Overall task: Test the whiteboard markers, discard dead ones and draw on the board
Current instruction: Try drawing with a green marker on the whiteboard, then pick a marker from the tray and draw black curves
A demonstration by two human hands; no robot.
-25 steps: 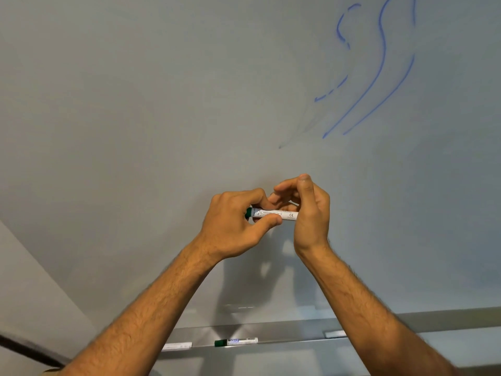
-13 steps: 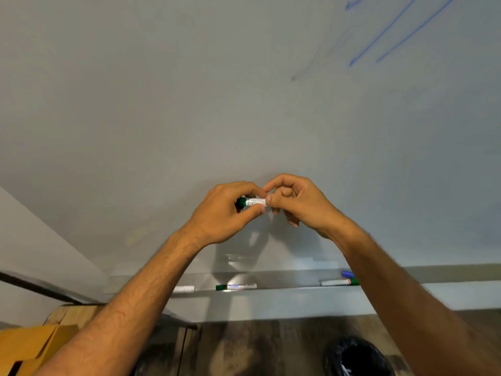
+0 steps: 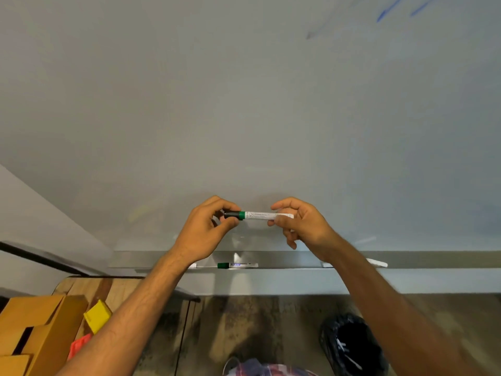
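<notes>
A white marker (image 3: 259, 215) with a green collar and dark tip end lies level between my two hands, in front of the whiteboard (image 3: 244, 104). My left hand (image 3: 202, 232) pinches its dark green end. My right hand (image 3: 301, 222) pinches the white barrel end with thumb and fingers. Faint blue strokes (image 3: 385, 14) and a grey streak (image 3: 311, 35) mark the board's upper right. On the tray (image 3: 284, 260) below lies another green-capped marker (image 3: 237, 265).
A white object (image 3: 376, 263) rests on the tray at the right. A black-lined bin (image 3: 352, 346) stands on the floor at lower right. Cardboard boxes (image 3: 32, 327), a yellow piece (image 3: 97, 316) and a red piece (image 3: 78, 346) sit on a wooden surface at lower left.
The view has tilted down, so the blue strokes slid up and the floor and bin appeared. My hands have drawn apart, exposing more of the marker's barrel and its dark end.
</notes>
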